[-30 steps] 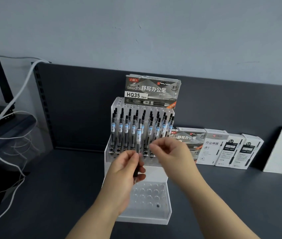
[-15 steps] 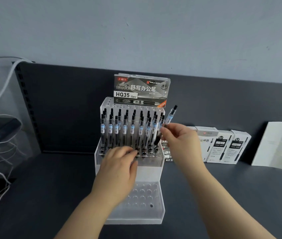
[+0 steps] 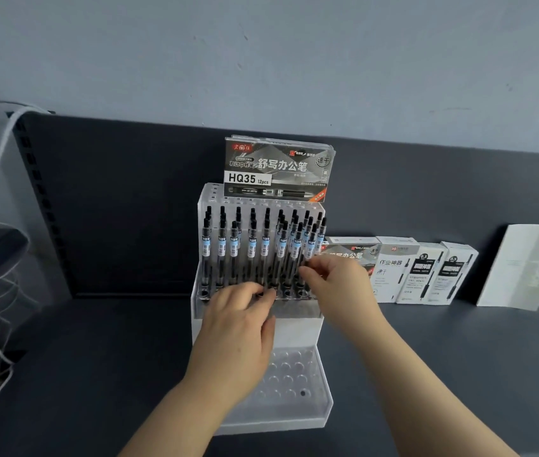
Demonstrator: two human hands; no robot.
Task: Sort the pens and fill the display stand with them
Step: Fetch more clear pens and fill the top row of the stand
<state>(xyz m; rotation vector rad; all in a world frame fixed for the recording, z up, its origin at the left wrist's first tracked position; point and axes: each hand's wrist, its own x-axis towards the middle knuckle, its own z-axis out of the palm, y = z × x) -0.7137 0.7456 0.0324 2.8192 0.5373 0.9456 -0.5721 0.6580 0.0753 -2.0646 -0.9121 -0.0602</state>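
Fingers [image 3: 314,273] of the right hand [image 3: 337,285] pinch a pen [image 3: 310,247] low on its barrel, at the right end of the middle tier of the display stand [image 3: 294,329]. The left hand [image 3: 238,324] curls at the front pens' bases; whether it grips one I cannot tell. The pens [image 3: 251,245] stand crowded and several lean, so a sideways nudge could tip the neighbours, or the held tip could miss its hole. Count: about nine labelled barrels in front, with more behind too overlapped to total. One box [image 3: 278,169] sits on top, four boxes [image 3: 423,275] and one white booklet [image 3: 525,265] on the table [image 3: 459,357].
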